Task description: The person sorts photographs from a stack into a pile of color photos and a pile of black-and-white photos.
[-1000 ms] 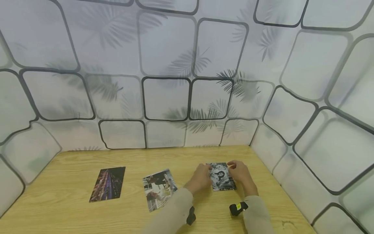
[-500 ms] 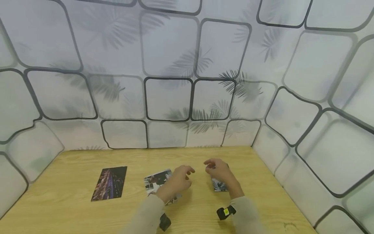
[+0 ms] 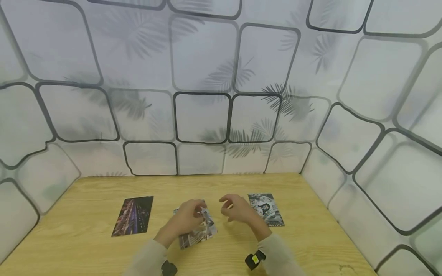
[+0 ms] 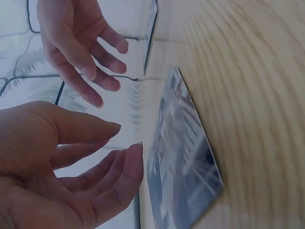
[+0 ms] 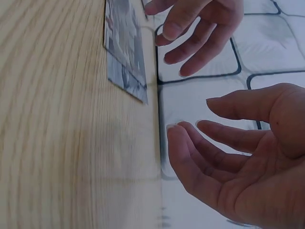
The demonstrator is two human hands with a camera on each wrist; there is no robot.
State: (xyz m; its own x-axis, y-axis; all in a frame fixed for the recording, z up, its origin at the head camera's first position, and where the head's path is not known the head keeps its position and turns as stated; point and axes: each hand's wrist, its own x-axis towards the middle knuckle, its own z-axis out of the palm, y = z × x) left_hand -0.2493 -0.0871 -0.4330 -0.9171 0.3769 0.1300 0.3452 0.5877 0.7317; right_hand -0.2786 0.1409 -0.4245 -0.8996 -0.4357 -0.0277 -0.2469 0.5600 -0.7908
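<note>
Above the middle photo print [image 3: 207, 226], my left hand [image 3: 188, 216] hovers with loosely bent fingers that hold nothing. In the left wrist view a gap shows between those fingers and the print [image 4: 181, 162]. At its edge a second print [image 5: 125, 78] seems to peek out from underneath in the right wrist view. My right hand [image 3: 238, 209] hangs over the wooden table between the middle print and the black-and-white photo print [image 3: 267, 211] at right, its thumb and fingers apart with nothing between them. Farther left lies a dark photo print [image 3: 132, 216] of city lights at night.
A light wooden table [image 3: 165, 188] carries all the prints, which lie flat and apart in a row. Patterned cloth walls [image 3: 200, 115] with rounded outlines and leaves close off the back and sides. Each wrist wears a black strap with a small device [image 3: 254, 260].
Both hands have let go of the black-and-white print at right and moved left. It now lies uncovered, while my left hand has come over the middle print.
</note>
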